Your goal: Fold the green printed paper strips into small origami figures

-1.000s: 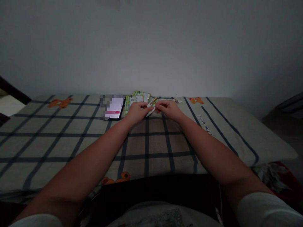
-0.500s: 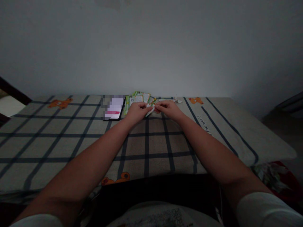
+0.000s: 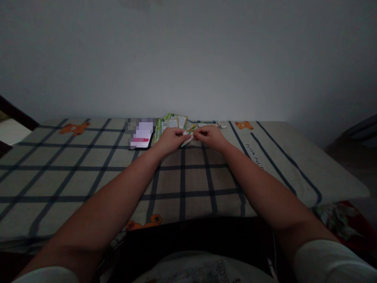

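Both hands work near the far edge of the tabletop (image 3: 85, 157), at about mid-length, over a checked cloth (image 3: 194, 181). The left hand (image 3: 171, 138) is closed to a pinch, thumb against fingers, and has hold of a small green-and-white packet (image 3: 189, 135). The packet is tilted, its upper end towards the far edge and to the right. It cannot be told whether its lower end touches the cloth. The right hand (image 3: 211, 135) has thumb and forefinger drawn nearly together at the packet's right side; whether they grip it cannot be told.

Just beyond the left hand, close to the far edge, lie further green packets (image 3: 173, 122), overlapping, with printed panels. To their left, near the same edge, a phone (image 3: 144, 133) lies with its screen lit and partly pixelated. Beyond the right hand, near the far edge, lies a crumpled white scrap (image 3: 223, 125).

The cloth bears orange bear prints at the far left, the far right and the near edge, with lettering (image 3: 255, 154) towards the right edge. A plain wall (image 3: 188, 59) stands behind the far edge. Below the near right corner, a red item (image 3: 366, 230) is too dim to identify.
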### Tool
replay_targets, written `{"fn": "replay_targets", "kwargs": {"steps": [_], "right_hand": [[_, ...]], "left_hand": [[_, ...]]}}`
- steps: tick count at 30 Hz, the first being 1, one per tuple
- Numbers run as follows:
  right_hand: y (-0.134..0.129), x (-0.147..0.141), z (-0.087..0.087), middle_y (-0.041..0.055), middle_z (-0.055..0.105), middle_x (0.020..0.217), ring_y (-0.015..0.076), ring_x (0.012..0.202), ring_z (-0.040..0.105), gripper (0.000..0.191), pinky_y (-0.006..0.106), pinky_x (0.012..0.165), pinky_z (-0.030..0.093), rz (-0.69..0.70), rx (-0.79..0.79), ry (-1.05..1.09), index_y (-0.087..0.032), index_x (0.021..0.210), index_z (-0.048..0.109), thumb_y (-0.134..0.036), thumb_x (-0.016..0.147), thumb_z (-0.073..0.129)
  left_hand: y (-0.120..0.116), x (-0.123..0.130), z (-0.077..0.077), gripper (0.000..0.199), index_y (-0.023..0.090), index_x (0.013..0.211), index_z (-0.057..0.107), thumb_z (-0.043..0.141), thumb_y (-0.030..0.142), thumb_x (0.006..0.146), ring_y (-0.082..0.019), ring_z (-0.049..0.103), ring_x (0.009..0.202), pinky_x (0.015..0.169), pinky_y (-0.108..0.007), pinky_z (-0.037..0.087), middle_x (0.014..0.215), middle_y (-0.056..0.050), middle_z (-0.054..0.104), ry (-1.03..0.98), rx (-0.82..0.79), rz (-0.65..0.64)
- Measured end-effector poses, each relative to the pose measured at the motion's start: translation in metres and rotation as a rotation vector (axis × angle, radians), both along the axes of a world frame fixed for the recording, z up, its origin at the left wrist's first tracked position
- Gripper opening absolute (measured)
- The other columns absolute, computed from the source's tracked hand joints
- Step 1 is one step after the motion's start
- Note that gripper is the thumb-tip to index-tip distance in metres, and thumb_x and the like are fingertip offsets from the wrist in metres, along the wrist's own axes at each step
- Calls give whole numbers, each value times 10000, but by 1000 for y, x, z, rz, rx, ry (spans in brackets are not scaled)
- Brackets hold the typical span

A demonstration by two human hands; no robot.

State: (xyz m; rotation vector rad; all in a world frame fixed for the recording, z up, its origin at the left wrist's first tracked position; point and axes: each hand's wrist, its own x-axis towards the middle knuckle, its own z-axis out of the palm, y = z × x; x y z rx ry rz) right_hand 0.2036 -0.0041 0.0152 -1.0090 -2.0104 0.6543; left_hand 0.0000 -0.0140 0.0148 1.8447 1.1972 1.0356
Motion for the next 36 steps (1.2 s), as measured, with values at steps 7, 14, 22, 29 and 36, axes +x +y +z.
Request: {"fn": "replay_targets", "kwargs": {"steps": [7,14,22,29,36], "right_hand": [[1,3,2,38,695,691,139,666,588,285,267,654,435,40,-34,-5,-155,707,713,-340,877,578],[2,0,-2,39,687,724,139,700,608,349,291,716,483,68,-108,173,-158,765,696,-483,864,616],[4,-4,-6,11,654,689,134,669,590,402,287,678,479,33,-181,308,-174,764,658,-571,769,716],[4,-6,-5,2,656,690,125,646,584,420,286,670,500,15,-261,416,-183,784,676,-594,733,745],[5,-7,-11,8,672,704,125,659,611,400,299,700,531,86,-355,382,-170,791,699,-552,705,779]], "left_hand": [[1,-1,1,354,151,695,722,725,503,732,-122,453,588,568,-264,288,604,4,583,-13,-26,-68],[-1,0,-1,375,149,727,729,758,524,720,-134,502,628,599,-269,323,661,-14,626,-120,-45,8],[-6,6,0,355,157,651,678,811,486,665,-116,474,591,583,-269,320,621,2,584,-220,-118,2],[-5,5,1,377,163,578,624,764,483,719,-108,442,575,580,-272,293,581,9,544,-171,-96,-24],[-3,4,1,359,167,583,612,764,464,713,-99,415,572,563,-265,268,587,26,517,-199,-67,-18]]}}
